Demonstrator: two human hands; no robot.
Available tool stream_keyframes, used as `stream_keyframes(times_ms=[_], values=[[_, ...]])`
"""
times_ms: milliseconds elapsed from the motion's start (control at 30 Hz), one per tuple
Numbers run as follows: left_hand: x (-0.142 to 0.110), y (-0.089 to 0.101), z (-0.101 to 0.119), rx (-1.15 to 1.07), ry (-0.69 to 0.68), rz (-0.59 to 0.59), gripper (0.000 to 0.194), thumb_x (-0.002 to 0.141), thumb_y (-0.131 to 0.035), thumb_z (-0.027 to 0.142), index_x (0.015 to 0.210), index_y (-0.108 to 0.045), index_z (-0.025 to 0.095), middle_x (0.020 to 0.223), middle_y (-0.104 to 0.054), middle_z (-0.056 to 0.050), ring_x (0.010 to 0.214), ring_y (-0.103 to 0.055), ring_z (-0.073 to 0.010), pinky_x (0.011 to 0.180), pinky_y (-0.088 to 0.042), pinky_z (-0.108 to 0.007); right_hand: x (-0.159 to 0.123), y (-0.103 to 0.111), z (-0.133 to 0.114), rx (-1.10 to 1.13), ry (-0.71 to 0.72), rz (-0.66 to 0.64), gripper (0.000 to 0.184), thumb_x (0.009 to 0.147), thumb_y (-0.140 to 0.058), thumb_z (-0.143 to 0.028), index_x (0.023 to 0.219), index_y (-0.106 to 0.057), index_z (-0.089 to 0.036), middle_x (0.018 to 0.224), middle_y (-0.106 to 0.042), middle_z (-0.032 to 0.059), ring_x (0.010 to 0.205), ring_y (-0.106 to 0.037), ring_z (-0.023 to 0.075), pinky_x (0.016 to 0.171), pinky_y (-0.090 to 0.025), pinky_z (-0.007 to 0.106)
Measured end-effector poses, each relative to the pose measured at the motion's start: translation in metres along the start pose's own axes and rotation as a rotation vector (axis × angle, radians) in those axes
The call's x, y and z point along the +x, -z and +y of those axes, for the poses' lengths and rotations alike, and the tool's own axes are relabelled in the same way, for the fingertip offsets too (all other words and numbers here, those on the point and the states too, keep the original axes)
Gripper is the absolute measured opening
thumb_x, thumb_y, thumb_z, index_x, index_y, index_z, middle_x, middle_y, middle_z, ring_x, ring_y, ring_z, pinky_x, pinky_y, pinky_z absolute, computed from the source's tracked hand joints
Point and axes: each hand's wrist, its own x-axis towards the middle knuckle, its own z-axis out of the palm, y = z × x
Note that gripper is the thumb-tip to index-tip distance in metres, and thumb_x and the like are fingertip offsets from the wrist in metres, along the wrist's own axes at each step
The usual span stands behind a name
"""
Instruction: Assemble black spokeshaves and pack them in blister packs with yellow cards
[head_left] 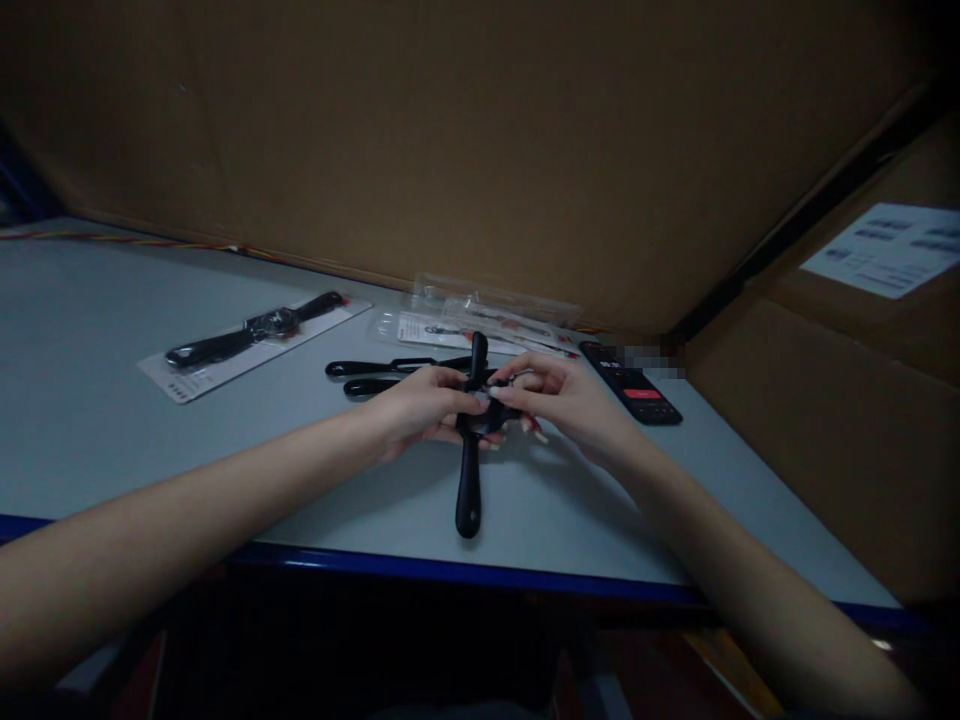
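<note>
1. Head view, looking down past both forearms onto a pale grey worktable (97, 400) with a blue front edge (465, 570).
2. Left hand (424, 405) is closed on the middle of a black watch strap (469, 500), its fingers curling over the strap from the left.
3. Right hand (559, 400) grips the same spot from the other side, with thumb and forefinger pinched in toward the centre and the remaining fingers curled beneath. The two hands almost meet, and they hide whatever lies at the strap's middle.
4. That strap sits between the hands, running from near the table's front edge toward the back. Its near end appears to rest on the tabletop, while its far end rises above the fingers.
5. Just behind the left hand, two more black straps (375, 370) lie side by side on the table, nearly touching the hand.
6. Farther left, a black wristwatch (255, 330) lies on a white card (180, 375), well apart from both hands.
7. Behind the hands are stacked transparent plastic packets (487, 315) with printed cards inside.
8. Right of the right hand, a black smartphone (634, 390) lies with its screen lit, showing a red button. A blurred patch covers the area at its far end.
9. Brown cardboard panels (480, 150) close off the back and right side, and a white printed sheet (885, 250) sits on the right panel. A striped cable (135, 240) runs along the table's back left edge.
</note>
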Motion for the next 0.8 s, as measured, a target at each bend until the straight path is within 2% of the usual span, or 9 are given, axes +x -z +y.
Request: stream_keyframes(times_ms=[133, 233, 433, 600, 700, 800], values=[[0.001, -0.001, -0.001, 0.03, -0.008, 0.05, 0.025, 0.071, -0.058, -0.004, 0.093, -0.054, 0.008, 0.067, -0.069, -0.006, 0.062, -0.07, -0.0176, 0.072, -0.056, -0.035, 0.0, -0.007, 0.001, -0.023, 0.056, -0.003, 0.028, 0.074, -0.07, -0.037, 0.089, -0.06, -0.016, 0.057, -0.061, -0.0028, 0.041, -0.05, 0.007, 0.037, -0.036, 0.018], [0.002, -0.002, 0.0, 0.043, -0.005, 0.074, 0.027, 0.072, -0.056, -0.004, 0.096, -0.054, 0.008, 0.068, -0.068, -0.005, 0.061, -0.069, -0.0173, 0.072, -0.056, -0.035, 0.0, -0.011, 0.004, -0.024, 0.095, 0.014, 0.026, 0.075, -0.068, -0.036, 0.09, -0.057, -0.018, 0.054, -0.058, -0.0057, 0.038, -0.047, 0.0062, 0.036, -0.032, 0.018], [0.002, -0.003, 0.001, -0.045, 0.031, 0.008, 0.018, 0.077, -0.047, 0.007, 0.092, -0.057, 0.008, 0.071, -0.068, -0.008, 0.061, -0.068, -0.0193, 0.07, -0.055, -0.038, 0.002, -0.017, 0.004, -0.019, 0.15, 0.05, 0.025, 0.076, -0.066, -0.03, 0.093, -0.05, -0.021, 0.047, -0.047, -0.0119, 0.04, -0.047, 0.0072, 0.04, -0.033, 0.018], [0.001, -0.003, 0.0, -0.135, 0.092, -0.063, 0.02, 0.07, -0.044, 0.011, 0.083, -0.059, 0.007, 0.068, -0.067, -0.012, 0.063, -0.068, -0.0201, 0.077, -0.053, -0.04, 0.004, -0.023, 0.01, -0.094, 0.135, 0.077, 0.026, 0.078, -0.062, -0.031, 0.097, -0.047, -0.023, 0.045, -0.043, -0.0135, 0.037, -0.045, 0.0085, 0.038, -0.032, 0.019], [0.0, -0.004, -0.001, -0.115, 0.056, -0.074, 0.023, 0.064, -0.047, 0.004, 0.083, -0.059, 0.008, 0.069, -0.068, -0.01, 0.064, -0.068, -0.019, 0.079, -0.053, -0.04, 0.004, -0.027, 0.015, -0.208, 0.154, 0.134, 0.023, 0.082, -0.058, -0.032, 0.1, -0.047, -0.024, 0.043, -0.043, -0.0131, 0.035, -0.045, 0.0102, 0.038, -0.032, 0.02], [-0.001, -0.005, -0.002, -0.053, 0.017, -0.046, 0.026, 0.065, -0.054, -0.001, 0.089, -0.058, 0.007, 0.071, -0.068, -0.007, 0.064, -0.069, -0.0179, 0.078, -0.054, -0.038, 0.004, -0.029, 0.016, -0.453, 0.227, 0.258, 0.02, 0.085, -0.055, -0.033, 0.102, -0.05, -0.024, 0.044, -0.05, -0.0103, 0.039, -0.049, 0.0108, 0.044, -0.032, 0.021]])
